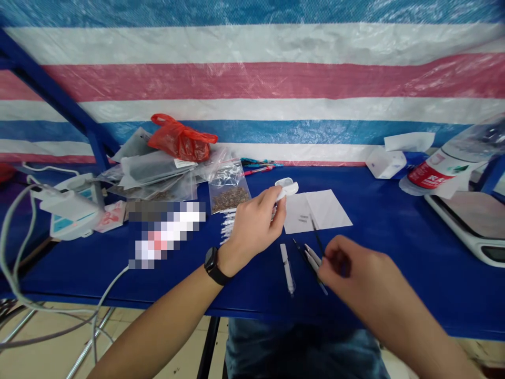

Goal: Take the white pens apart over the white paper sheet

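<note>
Well, from where I'm standing, the left hand (252, 226) has its fingers closed around a small white earbud case (286, 188), lid tipped open, just beyond the back corner of a sheet of white paper (327, 208) near the middle of the blue counter (394, 252). The right hand (347, 268) hovers beside black-tipped tweezers (310, 263) towards the front edge; its fingers are curled, but I cannot tell whether they pinch anything. Tiny dark strips (303, 218) lie loose on the paper, so a brushing wrist or a dropped case could scatter them. The open case might shed whatever it holds if tilted too far, and the tweezers' points could flick those strips away if they slipped.
</note>
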The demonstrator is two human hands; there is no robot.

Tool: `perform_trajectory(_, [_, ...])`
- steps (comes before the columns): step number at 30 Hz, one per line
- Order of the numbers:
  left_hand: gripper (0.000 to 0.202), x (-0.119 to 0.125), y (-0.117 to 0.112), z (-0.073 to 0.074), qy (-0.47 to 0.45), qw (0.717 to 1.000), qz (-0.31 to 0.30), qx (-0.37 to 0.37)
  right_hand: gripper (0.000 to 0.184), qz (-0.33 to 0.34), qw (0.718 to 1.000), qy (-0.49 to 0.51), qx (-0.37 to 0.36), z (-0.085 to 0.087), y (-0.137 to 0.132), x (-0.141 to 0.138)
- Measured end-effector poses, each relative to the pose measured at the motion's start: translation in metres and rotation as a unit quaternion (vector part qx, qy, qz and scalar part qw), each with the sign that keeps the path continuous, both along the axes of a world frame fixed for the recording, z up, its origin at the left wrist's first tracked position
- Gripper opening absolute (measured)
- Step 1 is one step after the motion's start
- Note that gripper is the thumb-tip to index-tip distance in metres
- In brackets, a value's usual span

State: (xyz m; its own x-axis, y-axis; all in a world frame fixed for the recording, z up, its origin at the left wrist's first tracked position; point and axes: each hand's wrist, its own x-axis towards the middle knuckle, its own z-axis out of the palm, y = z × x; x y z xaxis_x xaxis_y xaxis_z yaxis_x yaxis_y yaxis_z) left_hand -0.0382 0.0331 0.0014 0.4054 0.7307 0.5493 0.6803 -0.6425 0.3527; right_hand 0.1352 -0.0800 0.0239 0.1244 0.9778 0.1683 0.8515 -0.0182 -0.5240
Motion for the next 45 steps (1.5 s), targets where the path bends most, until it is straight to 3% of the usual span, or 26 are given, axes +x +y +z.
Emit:
perform_trajectory(5, [0.030,0.006,-0.011,-0.006,-0.024,0.992,-0.118,-0.039,0.016,0.008,0.960,0.272,0.061,0.028,0.033,0.025])
perform_trajectory(8, [0.033,0.010,-0.015,-0.009,-0.005,0.989,-0.138,-0.059,0.014,0.013,0.921,0.371,0.118,0.029,0.056,0.025])
perform_trajectory(11, [0.033,0.012,-0.017,-0.010,-0.004,0.988,-0.142,-0.066,0.012,0.038,0.908,0.389,0.151,0.022,0.069,0.018])
perform_trajectory(16, [0.030,0.011,-0.016,-0.009,-0.041,0.984,-0.146,-0.096,0.012,0.123,0.928,0.335,0.111,0.008,0.071,0.010])
perform_trajectory(19, [0.028,0.011,-0.015,-0.008,-0.085,0.975,-0.142,-0.147,0.014,0.168,0.938,0.292,0.077,0.011,0.075,0.016])
perform_trajectory(21, [0.027,0.011,-0.015,-0.007,-0.137,0.961,-0.137,-0.199,0.027,0.185,0.942,0.273,0.056,0.016,0.082,0.026])
perform_trajectory(23, [0.028,0.012,-0.013,-0.006,-0.196,0.937,-0.132,-0.256,0.039,0.206,0.941,0.266,0.023,0.016,0.092,0.039])
perform_trajectory(25, [0.033,0.012,-0.010,-0.006,-0.258,0.904,-0.135,-0.314,0.034,0.219,0.952,0.213,0.003,0.009,0.101,0.051])
perform_trajectory(27, [0.038,0.013,-0.007,-0.006,-0.313,0.856,-0.161,-0.378,0.023,0.217,0.972,0.088,0.000,-0.003,0.107,0.058])
perform_trajectory(30, [0.049,0.013,-0.002,-0.006,-0.358,0.789,-0.199,-0.459,0.016,0.219,0.972,-0.091,0.003,-0.020,0.108,0.058])
perform_trajectory(35, [0.064,0.015,-0.002,-0.004,-0.357,0.736,-0.207,-0.537,0.016,0.231,0.956,-0.180,0.017,-0.024,0.102,0.050])
perform_trajectory(45, [0.063,0.014,-0.008,0.001,-0.292,0.698,-0.296,-0.583,0.015,0.236,0.938,-0.254,0.014,-0.017,0.102,0.041])
